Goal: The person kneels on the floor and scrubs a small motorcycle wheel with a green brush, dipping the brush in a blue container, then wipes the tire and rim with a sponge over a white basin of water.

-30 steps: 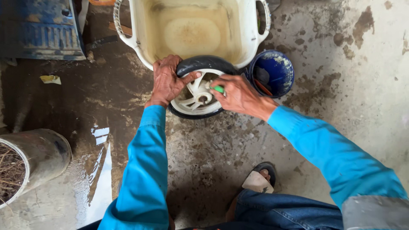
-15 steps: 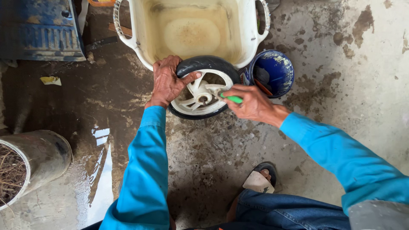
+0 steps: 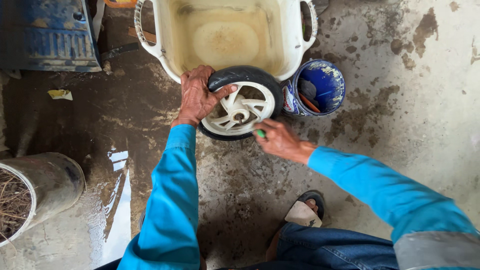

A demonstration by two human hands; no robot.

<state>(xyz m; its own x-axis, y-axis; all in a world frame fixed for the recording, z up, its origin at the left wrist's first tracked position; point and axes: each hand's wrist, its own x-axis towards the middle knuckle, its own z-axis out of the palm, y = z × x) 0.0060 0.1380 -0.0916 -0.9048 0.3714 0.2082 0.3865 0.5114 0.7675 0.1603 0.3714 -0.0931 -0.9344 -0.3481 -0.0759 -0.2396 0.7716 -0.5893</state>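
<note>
A small wheel (image 3: 241,102) with a black tyre and a white spoked rim leans against a white plastic tub (image 3: 292,45). My left hand (image 3: 197,95) grips the tyre at its left side, thumb lying across the rim. My right hand (image 3: 280,141) is just below and right of the wheel, closed around a small tool with a green tip (image 3: 260,133). Most of that tool is hidden in my fist. The hand is off the rim, near the tyre's lower edge.
The tub holds murky water. A blue paint bucket (image 3: 320,87) with tools stands right of the wheel. A grey cylinder (image 3: 40,187) with dry twigs lies at the left, beside a puddle (image 3: 117,200). A blue metal panel (image 3: 47,32) sits upper left. My sandalled foot (image 3: 306,210) is below.
My right hand has drawn back from the wheel's hub, down and to the right, with the green-tipped tool. My left hand has kept its hold on the tyre.
</note>
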